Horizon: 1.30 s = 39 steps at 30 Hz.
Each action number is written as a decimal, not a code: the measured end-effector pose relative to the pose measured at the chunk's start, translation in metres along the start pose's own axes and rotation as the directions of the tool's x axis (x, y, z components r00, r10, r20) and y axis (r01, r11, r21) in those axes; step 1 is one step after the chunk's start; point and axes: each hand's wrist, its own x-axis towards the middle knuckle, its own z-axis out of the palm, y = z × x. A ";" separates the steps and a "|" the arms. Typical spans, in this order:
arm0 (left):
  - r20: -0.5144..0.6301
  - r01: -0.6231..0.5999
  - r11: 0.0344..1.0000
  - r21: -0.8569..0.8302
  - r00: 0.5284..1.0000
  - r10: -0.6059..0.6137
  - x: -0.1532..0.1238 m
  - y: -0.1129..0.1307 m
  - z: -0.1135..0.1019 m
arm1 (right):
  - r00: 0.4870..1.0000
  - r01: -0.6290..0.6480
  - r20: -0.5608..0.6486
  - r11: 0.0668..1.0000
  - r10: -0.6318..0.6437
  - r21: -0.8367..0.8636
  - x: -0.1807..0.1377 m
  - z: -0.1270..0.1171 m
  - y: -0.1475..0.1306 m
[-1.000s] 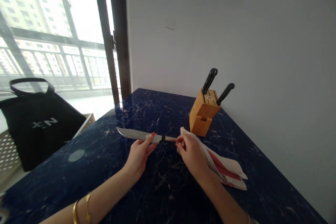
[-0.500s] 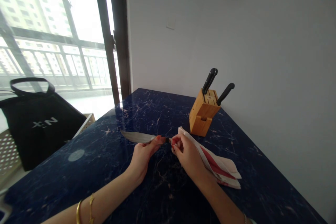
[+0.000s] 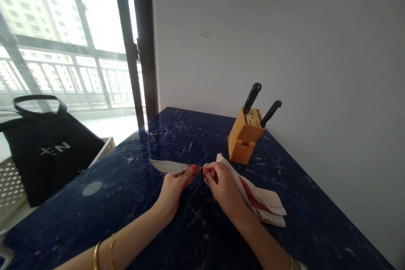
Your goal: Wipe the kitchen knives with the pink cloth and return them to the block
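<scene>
A kitchen knife (image 3: pixel 167 166) points left, its broad blade above the dark blue table. My left hand (image 3: pixel 177 185) is closed around it near where blade and handle meet. The fingers of my right hand (image 3: pixel 220 179) pinch a corner of a cloth (image 3: pixel 257 196), white with a red stripe, against the handle's end. Most of the handle is hidden by my fingers and the cloth. The rest of the cloth trails to the right under my right wrist.
Behind the cloth stands a wooden knife block (image 3: pixel 245 135) with two black-handled knives in it. A black bag (image 3: pixel 53 147) leans on a perforated crate (image 3: pixel 11 181) left of the blue marbled table (image 3: pixel 126 202). A wall runs along the right side.
My right hand and the cloth have shifted slightly left along the handle, covering more of its end. The knife has moved slightly right.
</scene>
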 end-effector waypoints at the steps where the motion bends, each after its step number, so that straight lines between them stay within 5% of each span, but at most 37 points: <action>1: 0.001 0.003 1.000 0.007 1.000 -0.003 0.000 0.000 0.000 | 1.000 -0.004 -0.005 1.000 0.004 -0.023 0.000 0.000 0.001; 20: -0.011 0.001 1.000 -0.015 1.000 -0.001 0.000 0.001 -0.001 | 0.998 0.042 0.051 0.991 -0.036 -0.128 0.002 -0.006 0.001; 26: 0.006 -0.020 0.998 -0.056 1.000 0.020 0.001 0.002 -0.001 | 0.999 -0.005 -0.036 0.976 -0.003 -0.217 0.004 -0.006 0.014; 39: 0.010 -0.021 1.000 -0.012 1.000 0.021 0.001 0.003 -0.001 | 0.999 0.023 -0.024 0.980 -0.028 -0.198 0.003 -0.010 0.008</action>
